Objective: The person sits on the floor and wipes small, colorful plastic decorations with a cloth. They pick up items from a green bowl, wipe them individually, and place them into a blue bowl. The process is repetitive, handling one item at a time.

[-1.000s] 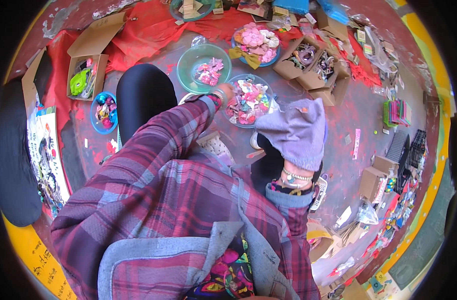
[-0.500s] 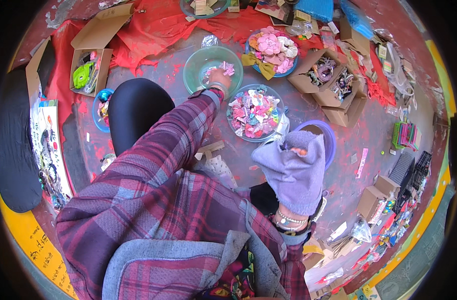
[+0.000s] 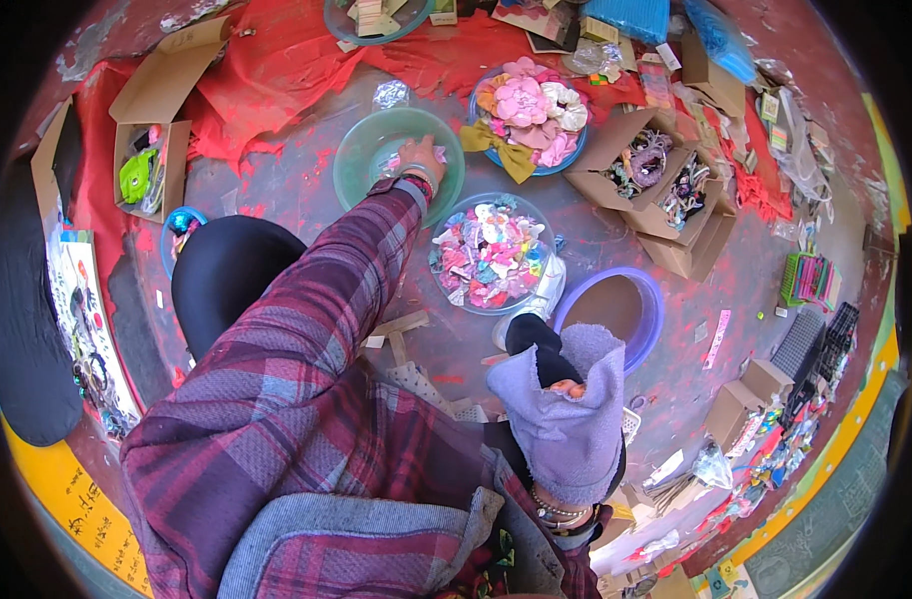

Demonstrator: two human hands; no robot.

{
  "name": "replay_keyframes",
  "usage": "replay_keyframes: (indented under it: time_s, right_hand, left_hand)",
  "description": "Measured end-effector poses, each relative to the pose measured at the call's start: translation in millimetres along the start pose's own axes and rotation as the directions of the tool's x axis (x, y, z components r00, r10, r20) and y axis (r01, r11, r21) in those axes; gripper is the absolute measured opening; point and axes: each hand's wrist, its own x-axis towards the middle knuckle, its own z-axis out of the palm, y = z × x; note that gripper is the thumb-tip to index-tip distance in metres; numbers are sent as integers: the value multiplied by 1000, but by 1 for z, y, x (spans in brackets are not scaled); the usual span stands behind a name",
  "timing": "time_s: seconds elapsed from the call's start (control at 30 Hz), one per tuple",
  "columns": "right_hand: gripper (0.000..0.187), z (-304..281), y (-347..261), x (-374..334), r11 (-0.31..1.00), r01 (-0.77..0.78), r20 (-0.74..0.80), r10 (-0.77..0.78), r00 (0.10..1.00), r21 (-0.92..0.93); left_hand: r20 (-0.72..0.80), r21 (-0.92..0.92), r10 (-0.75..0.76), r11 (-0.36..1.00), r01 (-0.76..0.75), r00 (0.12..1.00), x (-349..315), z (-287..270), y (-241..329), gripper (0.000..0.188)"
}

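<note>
My left hand (image 3: 419,160) reaches down into a translucent green basin (image 3: 351,180), its fingers drawn together beside some small pink and white pieces. Whatever lies between the fingers is too small and partly hidden to name. A lavender cloth (image 3: 561,439) wraps my right hand (image 3: 568,387), of which only curled fingertips show at the cloth's upper opening; those fingers grip the cloth from inside. Between the hands stands a clear bowl heaped with small pink, white and teal hair bows (image 3: 491,255). A purple basin (image 3: 647,290) with a brownish inside sits just beyond the cloth.
Farther off, a blue bowl holds flower-shaped hair ties (image 3: 526,105) and a mustard bow (image 3: 501,150). Open cardboard boxes (image 3: 665,235) with hair accessories stand to its right. Another box (image 3: 126,210) with a green item is at far left. My knee (image 3: 236,275) rises on the left.
The view has shifted slightly. My left hand stays in the green basin, now over the pink pieces. My right hand and the lavender cloth have drawn nearer to me, uncovering more of the purple basin.
</note>
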Motion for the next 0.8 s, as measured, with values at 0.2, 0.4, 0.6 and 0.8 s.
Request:
replay_keyframes:
  time_s: [0.2, 0.4, 0.6, 0.8]
  right_hand:
    - [47, -7, -8, 5, 828, -274, 155, 226, 962, 489]
    - [32, 3, 7, -3, -350, -412, 511, 268, 817, 841]
    - [27, -7, 11, -25, -366, -424, 382, -185, 905, 828]
    - [34, -5, -14, -34, -122, -359, 376, 183, 908, 925]
  left_hand:
    - [-192, -126, 32, 990, -57, 981, 1, 4, -17, 28]
    - [-259, -560, -231, 827, 49, 938, -12, -36, -15, 21]
    - [-99, -901, -333, 431, 58, 938, -47, -94, -5, 22]
    - [233, -945, 38, -228, 236, 972, -59, -136, -41, 9]
